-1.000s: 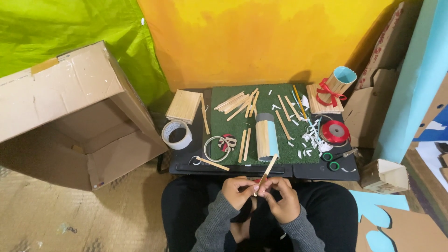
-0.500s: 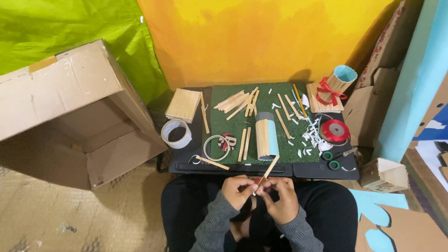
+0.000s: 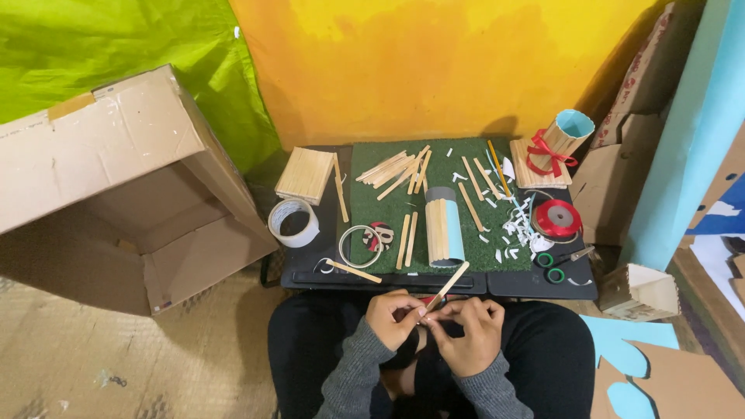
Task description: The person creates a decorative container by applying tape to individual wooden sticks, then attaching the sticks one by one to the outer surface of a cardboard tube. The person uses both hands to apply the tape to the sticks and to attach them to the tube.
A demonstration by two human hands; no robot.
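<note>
Just below the low black table [image 3: 310, 268], the left hand [image 3: 394, 316] and right hand [image 3: 468, 330] pinched closed on a wooden stick [image 3: 448, 285], seemingly light, stiff and snappable, best gripped near its lower end.

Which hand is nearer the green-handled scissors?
Right. The right hand sits below-left of the scissors; the left hand is farther left, beyond the wooden stick both hold.

A tape roll [image 3: 293, 222] lies left of the mat [image 3: 466, 252]; scissors [image 3: 557, 265] right; a stick-clad cylinder [image 3: 443, 230] on it.
</note>
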